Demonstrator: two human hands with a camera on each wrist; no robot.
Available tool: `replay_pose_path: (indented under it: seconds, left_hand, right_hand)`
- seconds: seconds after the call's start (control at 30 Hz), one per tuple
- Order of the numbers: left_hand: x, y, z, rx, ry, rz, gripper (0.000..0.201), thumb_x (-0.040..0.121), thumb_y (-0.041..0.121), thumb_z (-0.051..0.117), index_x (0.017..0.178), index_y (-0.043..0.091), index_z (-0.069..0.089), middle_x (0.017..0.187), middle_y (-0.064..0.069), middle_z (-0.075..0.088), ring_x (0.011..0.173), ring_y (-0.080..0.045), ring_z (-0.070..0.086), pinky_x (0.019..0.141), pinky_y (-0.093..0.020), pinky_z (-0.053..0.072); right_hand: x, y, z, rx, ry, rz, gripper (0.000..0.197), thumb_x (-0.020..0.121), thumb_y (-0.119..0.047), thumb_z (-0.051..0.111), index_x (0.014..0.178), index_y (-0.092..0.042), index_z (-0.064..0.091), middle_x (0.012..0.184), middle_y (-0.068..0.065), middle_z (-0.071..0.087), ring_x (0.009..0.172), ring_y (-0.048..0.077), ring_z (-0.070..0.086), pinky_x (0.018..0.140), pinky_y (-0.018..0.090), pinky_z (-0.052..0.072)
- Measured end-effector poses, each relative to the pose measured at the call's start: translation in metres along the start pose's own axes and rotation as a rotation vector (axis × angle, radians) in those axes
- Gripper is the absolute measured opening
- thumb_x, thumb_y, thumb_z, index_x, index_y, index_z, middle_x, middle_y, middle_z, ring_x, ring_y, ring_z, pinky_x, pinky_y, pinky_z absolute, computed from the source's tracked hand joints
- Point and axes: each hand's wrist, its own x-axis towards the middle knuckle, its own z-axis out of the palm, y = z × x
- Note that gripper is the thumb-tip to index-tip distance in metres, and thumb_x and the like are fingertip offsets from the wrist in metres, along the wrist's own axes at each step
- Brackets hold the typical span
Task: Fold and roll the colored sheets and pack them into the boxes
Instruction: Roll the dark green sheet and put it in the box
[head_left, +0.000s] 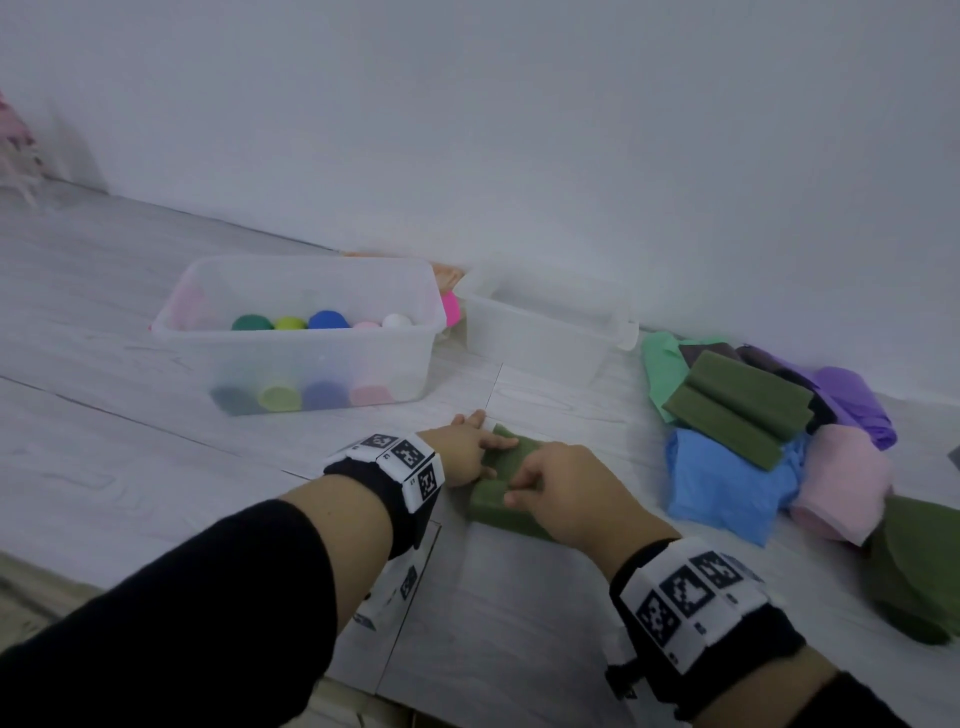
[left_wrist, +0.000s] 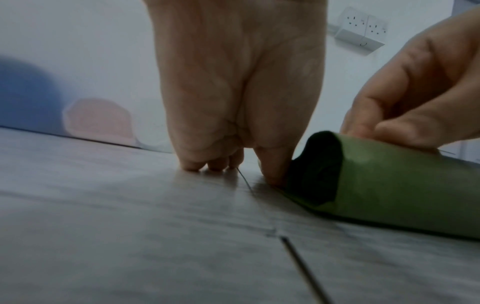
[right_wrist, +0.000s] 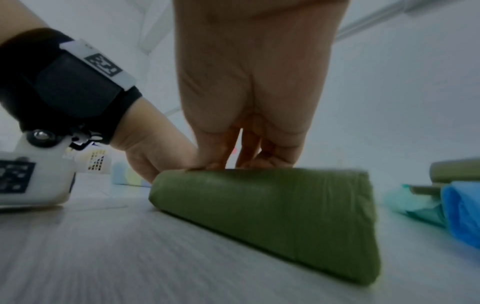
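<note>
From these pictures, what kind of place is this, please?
Probably an ordinary indoor room, with the work done on a pale wood-look floor against a plain white wall. A double wall socket sits low on the wall, and clear plastic storage boxes stand on the planks.

Pale grey wood-plank floor (head_left: 156, 467), plain white wall (head_left: 519, 130), double wall socket (left_wrist: 362, 24)
</note>
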Motion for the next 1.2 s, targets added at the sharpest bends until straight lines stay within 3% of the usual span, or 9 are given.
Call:
replay_pose_path:
  seconds: [0.1, 0.2, 0.33, 0.53, 0.67, 0.8, 0.9, 1.03, 1.2]
  left_hand:
    - [-0.004, 0.005, -0.003, 0.033, -0.023, -0.014, 0.054, 0.102, 0.019, 0.037, 0.150, 0.032, 0.015, 0.158, -0.009, -0.013, 0.146, -0.029, -0.011, 0.118, -0.044, 0.002]
    - [-0.007, 0.009, -0.006, 0.074, -0.039, -0.027, 0.054, 0.104, 0.020, 0.032, 0.151, 0.031, 0.010, 0.158, -0.011, -0.013, 0.146, -0.031, -0.010, 0.118, -0.047, 0.005]
    - [-0.011, 0.011, -0.006, 0.055, -0.025, -0.031, 0.055, 0.103, 0.014, 0.034, 0.151, 0.033, 0.014, 0.159, -0.010, -0.012, 0.146, -0.029, -0.009, 0.118, -0.047, 0.006]
    - [-0.014, 0.012, -0.008, 0.039, -0.045, -0.036, 0.067, 0.097, -0.005, 0.024, 0.150, 0.036, 0.013, 0.159, -0.005, -0.014, 0.146, -0.026, -0.010, 0.118, -0.045, 0.005]
    - [-0.012, 0.009, -0.007, 0.035, -0.038, -0.033, 0.071, 0.095, -0.006, 0.027, 0.149, 0.037, 0.014, 0.159, -0.005, -0.014, 0.146, -0.025, -0.010, 0.119, -0.044, 0.006]
    - [-0.009, 0.006, -0.004, -0.002, -0.019, -0.027, 0.064, 0.098, -0.001, 0.024, 0.149, 0.037, 0.017, 0.159, -0.005, -0.012, 0.146, -0.025, -0.009, 0.119, -0.042, 0.003]
    - [-0.008, 0.005, -0.003, -0.003, -0.019, -0.024, 0.060, 0.100, 0.003, 0.024, 0.149, 0.038, 0.019, 0.159, -0.005, -0.011, 0.147, -0.024, -0.008, 0.119, -0.040, 0.002]
    - [-0.007, 0.006, -0.004, -0.016, -0.022, -0.038, 0.055, 0.102, 0.008, 0.021, 0.149, 0.038, 0.018, 0.159, -0.005, -0.011, 0.147, -0.025, -0.008, 0.119, -0.041, 0.001]
    - [-0.009, 0.007, -0.007, -0.051, -0.024, -0.082, 0.057, 0.102, 0.004, 0.027, 0.152, 0.025, 0.010, 0.159, -0.008, -0.003, 0.147, -0.027, 0.001, 0.118, -0.033, 0.003]
  right_hand:
    - [-0.007, 0.005, -0.001, -0.131, -0.071, -0.062, 0.056, 0.070, -0.047, 0.075, 0.121, -0.025, 0.062, 0.110, -0.004, 0.054, 0.099, 0.012, 0.044, 0.084, 0.028, 0.039]
    - [-0.010, 0.011, -0.004, -0.080, -0.087, -0.054, 0.062, 0.073, -0.031, 0.077, 0.131, -0.027, 0.054, 0.126, -0.005, 0.052, 0.114, 0.014, 0.045, 0.098, 0.027, 0.037]
    - [-0.015, 0.013, -0.009, 0.039, -0.155, -0.033, 0.052, 0.079, -0.028, 0.073, 0.128, -0.028, 0.053, 0.127, -0.005, 0.057, 0.107, 0.008, 0.051, 0.090, 0.019, 0.035]
    - [-0.011, 0.011, -0.010, 0.041, -0.219, 0.008, 0.039, 0.094, -0.027, 0.054, 0.133, -0.021, 0.050, 0.129, 0.000, 0.054, 0.112, 0.014, 0.052, 0.095, 0.024, 0.038]
    - [-0.009, 0.009, -0.005, -0.024, -0.145, 0.029, 0.038, 0.095, -0.028, 0.052, 0.133, -0.025, 0.050, 0.117, 0.002, 0.051, 0.101, 0.015, 0.049, 0.085, 0.023, 0.035]
    - [-0.016, 0.006, 0.000, 0.012, 0.030, 0.027, 0.023, 0.086, -0.028, 0.064, 0.107, -0.031, 0.055, 0.100, -0.005, 0.055, 0.091, 0.013, 0.051, 0.080, 0.028, 0.043]
    - [-0.020, 0.007, 0.001, -0.125, 0.035, -0.058, 0.039, 0.081, -0.044, 0.067, 0.116, -0.030, 0.060, 0.109, -0.006, 0.050, 0.100, 0.014, 0.046, 0.087, 0.030, 0.042]
    - [-0.025, 0.016, 0.002, -0.258, -0.079, -0.036, 0.076, 0.073, -0.054, 0.070, 0.140, -0.032, 0.040, 0.112, -0.004, 0.036, 0.101, 0.014, 0.037, 0.091, 0.032, 0.039]
    - [-0.023, 0.021, 0.003, -0.248, -0.043, -0.020, 0.068, 0.084, -0.035, 0.065, 0.145, -0.026, 0.035, 0.115, 0.003, 0.044, 0.103, 0.019, 0.045, 0.089, 0.028, 0.039]
